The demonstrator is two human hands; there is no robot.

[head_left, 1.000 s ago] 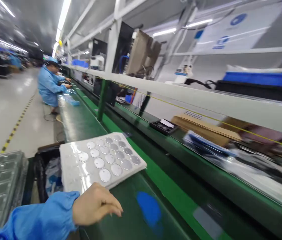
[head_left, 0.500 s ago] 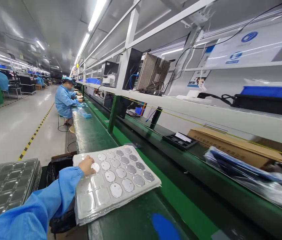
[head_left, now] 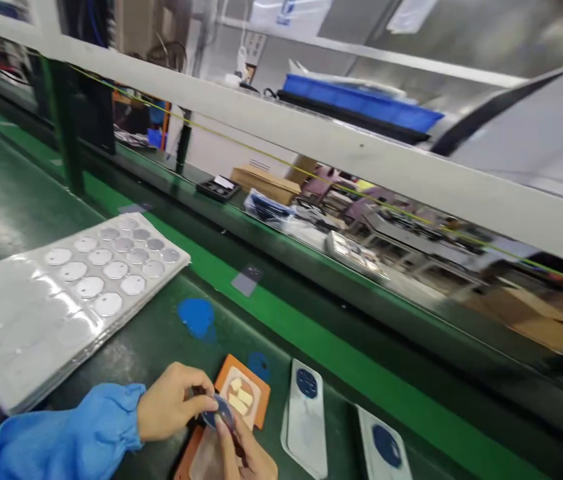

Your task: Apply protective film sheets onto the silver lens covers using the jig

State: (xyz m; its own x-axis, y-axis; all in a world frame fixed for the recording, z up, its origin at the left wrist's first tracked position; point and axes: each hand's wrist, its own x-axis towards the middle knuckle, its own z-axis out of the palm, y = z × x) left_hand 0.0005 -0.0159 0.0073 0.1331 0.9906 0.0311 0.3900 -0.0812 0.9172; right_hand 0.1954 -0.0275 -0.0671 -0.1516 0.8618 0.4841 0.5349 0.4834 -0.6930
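Observation:
My left hand (head_left: pixel 174 403), in a blue sleeve, pinches the edge of a dark blue round disc (head_left: pixel 219 412) between thumb and fingers. From below, my right hand (head_left: pixel 248 453) grips the same disc with thumb and fingertips. Just behind the disc lies an orange fixture (head_left: pixel 264 400) with a pale recess holding several cream-coloured blocks (head_left: pixel 241 397). A second orange piece (head_left: pixel 188 450) shows partly under the hands. To the right are pale phone-shaped panels (head_left: pixel 306 430) with a dark round camera piece on top, and another such panel (head_left: pixel 381 443).
A clear plastic tray (head_left: pixel 68 327) with rows of round silvery pieces rests at the left on the green bench (head_left: pixel 156 333). Blue round films (head_left: pixel 196 317) and a small grey card (head_left: pixel 246 280) lie behind the hands. A white shelf beam (head_left: pixel 271 127) crosses above the bench.
My left hand has left the tray and come to the orange fixture. My right hand has entered the view, and both now hold the disc. The camera has turned right and down.

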